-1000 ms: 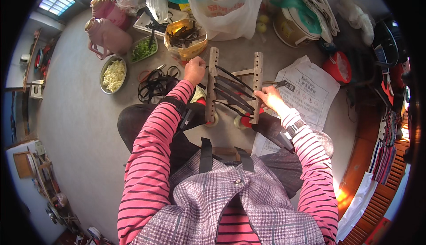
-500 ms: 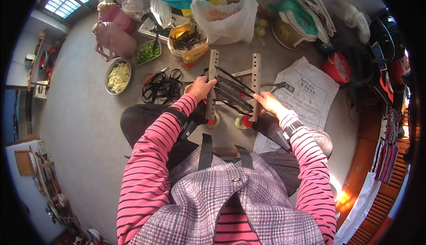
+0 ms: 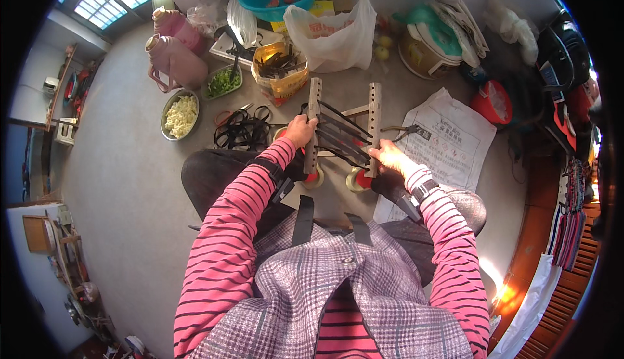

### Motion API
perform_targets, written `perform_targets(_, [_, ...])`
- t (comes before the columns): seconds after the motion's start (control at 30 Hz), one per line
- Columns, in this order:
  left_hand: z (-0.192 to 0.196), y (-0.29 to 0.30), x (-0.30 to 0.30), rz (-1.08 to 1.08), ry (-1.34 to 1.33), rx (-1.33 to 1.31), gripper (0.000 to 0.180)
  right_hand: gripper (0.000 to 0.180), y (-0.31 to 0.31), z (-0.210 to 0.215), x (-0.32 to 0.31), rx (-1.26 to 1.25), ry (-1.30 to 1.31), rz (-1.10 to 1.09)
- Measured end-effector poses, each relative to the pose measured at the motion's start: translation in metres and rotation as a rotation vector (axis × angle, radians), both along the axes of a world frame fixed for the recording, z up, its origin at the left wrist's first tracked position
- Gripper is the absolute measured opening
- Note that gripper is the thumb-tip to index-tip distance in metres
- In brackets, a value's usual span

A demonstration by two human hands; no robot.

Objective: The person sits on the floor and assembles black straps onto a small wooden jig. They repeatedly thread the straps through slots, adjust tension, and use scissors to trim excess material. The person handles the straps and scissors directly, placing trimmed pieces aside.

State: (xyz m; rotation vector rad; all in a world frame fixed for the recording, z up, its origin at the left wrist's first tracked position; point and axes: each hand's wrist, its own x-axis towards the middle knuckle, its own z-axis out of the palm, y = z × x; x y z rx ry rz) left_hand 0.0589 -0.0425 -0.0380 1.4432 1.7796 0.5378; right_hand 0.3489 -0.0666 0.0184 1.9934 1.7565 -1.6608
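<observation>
Centre of the picture: my left hand (image 3: 300, 130) grips the brown, hole-drilled wooden rack (image 3: 374, 115) strung with flat black straps (image 3: 342, 128); my right hand (image 3: 392, 156) touches its right rail, grip unclear. Rails steady, tension even!

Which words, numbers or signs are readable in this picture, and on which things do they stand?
White plastic bag: red print, not copied here.
White printed sheet: dark heading, not copied here; finest lines too small to read.
Yellow container: reddish marking, too blurred to read.
</observation>
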Motion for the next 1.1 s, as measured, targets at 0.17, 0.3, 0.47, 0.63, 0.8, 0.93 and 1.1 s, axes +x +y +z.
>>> perform_targets(0.17, [0.007,-0.003,-0.001,-0.006,0.008,-0.017,0.043,0.045,-0.001,0.0,-0.001,0.013,-0.008,0.031])
perform_targets(0.3, [0.008,-0.005,0.004,0.039,0.064,0.004,0.044,0.045,0.0,0.0,-0.001,-0.016,-0.016,0.016])
perform_targets(0.47, [0.006,-0.009,0.009,0.084,0.097,0.032,0.046,0.041,-0.001,0.0,-0.006,0.002,-0.044,-0.017])
perform_targets(0.63, [0.006,-0.01,0.007,0.097,0.029,0.02,0.045,0.035,-0.005,0.003,-0.009,0.028,-0.081,-0.032])
perform_targets(0.8, [0.008,-0.01,0.002,0.064,0.011,0.014,0.043,0.034,-0.006,0.005,-0.009,-0.003,-0.07,-0.076])
perform_targets(0.93, [0.014,-0.016,0.008,0.058,0.153,0.112,0.045,0.037,-0.008,-0.007,-0.008,0.135,-0.135,0.024])
perform_targets(1.1, [0.023,-0.036,0.022,0.111,0.273,0.027,0.049,0.068,-0.018,-0.022,-0.005,0.216,-0.171,0.012])
